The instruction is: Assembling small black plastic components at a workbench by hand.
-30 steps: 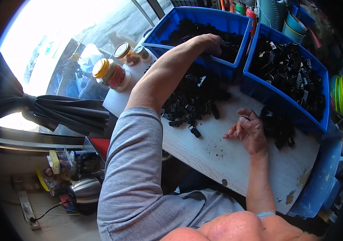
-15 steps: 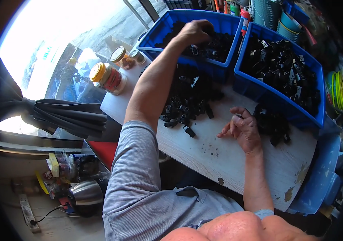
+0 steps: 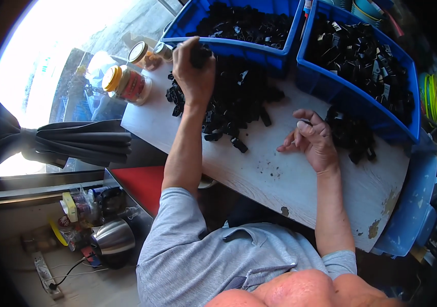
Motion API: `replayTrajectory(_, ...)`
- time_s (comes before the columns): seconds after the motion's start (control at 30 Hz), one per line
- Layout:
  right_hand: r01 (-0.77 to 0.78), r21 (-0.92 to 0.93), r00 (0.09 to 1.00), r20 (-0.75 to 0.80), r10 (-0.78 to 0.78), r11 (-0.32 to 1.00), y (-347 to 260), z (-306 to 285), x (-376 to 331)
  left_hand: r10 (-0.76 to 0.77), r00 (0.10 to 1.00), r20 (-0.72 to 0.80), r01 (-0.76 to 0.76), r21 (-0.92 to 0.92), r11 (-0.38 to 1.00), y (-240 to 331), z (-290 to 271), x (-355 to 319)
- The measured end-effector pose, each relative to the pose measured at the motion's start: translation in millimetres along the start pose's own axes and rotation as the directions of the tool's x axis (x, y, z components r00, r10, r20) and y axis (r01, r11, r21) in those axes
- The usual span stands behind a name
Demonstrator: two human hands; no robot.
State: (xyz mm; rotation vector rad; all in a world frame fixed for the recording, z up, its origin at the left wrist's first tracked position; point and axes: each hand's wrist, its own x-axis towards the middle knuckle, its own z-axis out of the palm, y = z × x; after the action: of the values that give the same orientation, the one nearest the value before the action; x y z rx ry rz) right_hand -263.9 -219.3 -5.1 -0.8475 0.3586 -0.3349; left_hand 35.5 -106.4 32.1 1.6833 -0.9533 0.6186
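My left hand [image 3: 194,77] is curled round a clump of small black parts [image 3: 200,56], held over the near left corner of the left blue bin [image 3: 239,48]. Beneath and beside it, a loose heap of black plastic pieces [image 3: 236,94] spreads over the table. My right hand [image 3: 314,140] rests at the table's middle right, thumb and forefinger pinched on a small dark piece [image 3: 305,123], its other fingers partly bent. Just right of it lies a smaller pile of black parts [image 3: 354,135]. The exact kind of these parts is too small to tell.
The right blue bin [image 3: 313,79], full of black and metallic parts, stands behind the small pile. Jars, one a yellow-lidded jar [image 3: 129,84], line the table's left edge by the window. A steel kettle [image 3: 113,238] stands lower left; a pale blue plastic tub [image 3: 412,204] is at right.
My left hand has come out of the left bin, moving left and nearer, with a clump of black parts. The right hand keeps its pinch. The view has shifted slightly.
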Motion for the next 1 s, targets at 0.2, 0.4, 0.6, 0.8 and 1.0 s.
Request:
replayTrajectory(0.2,-0.003,0.01,1.0,0.008,0.003,1.0,2.8,0.1,0.1,0.095,0.991,0.089,-0.119,0.321,0.94,-0.2,2.7,-29.5)
replayTrajectory(0.4,0.021,-0.032,1.0,0.014,-0.021,0.999,3.1,0.2,0.6,0.063,0.99,0.127,-0.101,0.316,0.943,-8.3,4.7,-35.7)
replayTrajectory(0.6,0.039,-0.057,0.999,0.027,-0.037,0.998,4.3,1.8,0.5,0.103,0.99,0.098,-0.129,0.313,0.941,-5.4,-1.5,-31.4)
replayTrajectory(0.8,0.031,-0.088,0.999,0.034,-0.028,0.996,4.6,0.4,0.3,0.23,0.973,-0.019,-0.219,0.228,0.949,16.8,-15.0,-22.1)
replayTrajectory(1.0,0.032,-0.168,0.999,0.031,-0.027,0.985,3.2,-0.4,-2.0,-0.119,0.983,0.141,0.166,-0.401,0.901,76.5,-21.1,-60.5)
